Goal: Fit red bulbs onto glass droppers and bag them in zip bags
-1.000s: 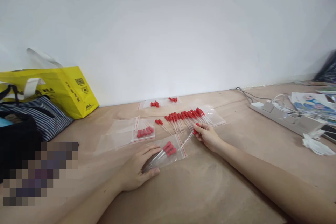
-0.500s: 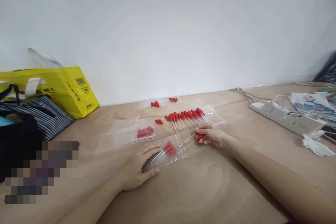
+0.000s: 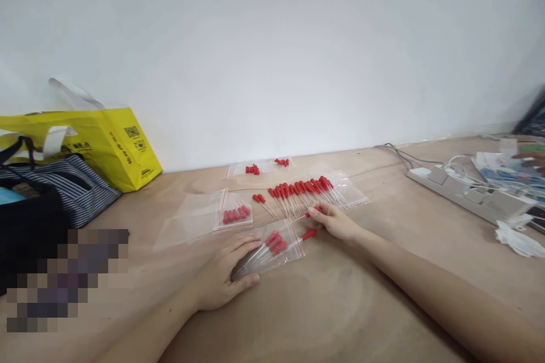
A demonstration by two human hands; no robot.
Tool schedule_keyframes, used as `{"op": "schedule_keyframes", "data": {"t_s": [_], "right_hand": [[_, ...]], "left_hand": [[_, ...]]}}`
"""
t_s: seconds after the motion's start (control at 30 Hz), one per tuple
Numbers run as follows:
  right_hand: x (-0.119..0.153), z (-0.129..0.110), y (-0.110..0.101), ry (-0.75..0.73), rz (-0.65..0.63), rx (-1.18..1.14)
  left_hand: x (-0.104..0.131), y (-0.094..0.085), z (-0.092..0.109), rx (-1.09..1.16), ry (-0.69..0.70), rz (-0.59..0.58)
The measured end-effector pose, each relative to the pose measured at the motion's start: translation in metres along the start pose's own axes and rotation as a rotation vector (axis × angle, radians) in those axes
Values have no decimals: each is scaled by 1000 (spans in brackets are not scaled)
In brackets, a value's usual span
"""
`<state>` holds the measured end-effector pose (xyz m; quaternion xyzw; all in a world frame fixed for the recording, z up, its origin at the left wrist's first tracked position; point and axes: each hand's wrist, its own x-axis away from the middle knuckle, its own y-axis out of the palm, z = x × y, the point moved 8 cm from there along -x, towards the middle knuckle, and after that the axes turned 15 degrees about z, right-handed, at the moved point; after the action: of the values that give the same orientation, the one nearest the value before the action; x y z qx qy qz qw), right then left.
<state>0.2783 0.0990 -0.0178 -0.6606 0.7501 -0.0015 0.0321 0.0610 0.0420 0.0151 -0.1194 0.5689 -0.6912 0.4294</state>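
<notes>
My left hand (image 3: 221, 272) lies over the closed end of a clear zip bag (image 3: 292, 257), thumb and fingers apart, pressing it to the table. Inside that bag are several glass droppers with red bulbs (image 3: 276, 242). One dropper (image 3: 309, 234) sticks partway into the bag's mouth, its bulb outside and free of my fingers. With fingertips closed, my right hand (image 3: 334, 220) pinches another dropper (image 3: 313, 212) by its red bulb, its tube pointing left near the bag's mouth. Just behind lies a row of loose droppers (image 3: 300, 188), with a loose pair (image 3: 258, 198) to the left.
Another zip bag of droppers (image 3: 236, 214) lies left, beside flat clear bags (image 3: 187, 218). More bagged droppers (image 3: 252, 169) are by the wall. A yellow bag (image 3: 123, 147) and striped bag (image 3: 87, 187) stand left; a power strip (image 3: 455, 193) and crumpled tissue (image 3: 517, 239) lie right.
My right hand has moved slightly left. Of the two droppers at its fingers, one now rests released in the bag's mouth. My left hand stays put. A blurred hand appears at far right.
</notes>
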Motion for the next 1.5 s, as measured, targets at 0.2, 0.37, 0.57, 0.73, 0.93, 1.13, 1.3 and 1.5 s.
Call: {"op": "schedule_keyframes", "data": {"t_s": [0.2, 0.37, 0.57, 0.73, 0.93, 1.13, 1.3, 1.5], "right_hand": [[-20, 15, -38, 78, 267, -265], [-19, 17, -55, 78, 440, -196], [-17, 10, -52, -117, 437, 239], [-7, -8, -38, -337, 397, 568], [13, -41, -13, -650, 117, 700], [26, -42, 2, -801, -222, 812], [29, -43, 13, -778, -223, 694], [38, -37, 42, -703, -289, 571]], "left_hand": [[1, 0, -1, 0, -11, 0], [1, 0, -3, 24, 2, 19], [-1, -1, 0, 15, -22, -9], [-1, 0, -1, 31, -8, 3], [0, 1, -4, 36, -4, 11], [0, -3, 2, 36, -16, -6], [-2, -3, 5, 24, -3, 2], [-3, -2, 6, -2, 18, 19]]}}
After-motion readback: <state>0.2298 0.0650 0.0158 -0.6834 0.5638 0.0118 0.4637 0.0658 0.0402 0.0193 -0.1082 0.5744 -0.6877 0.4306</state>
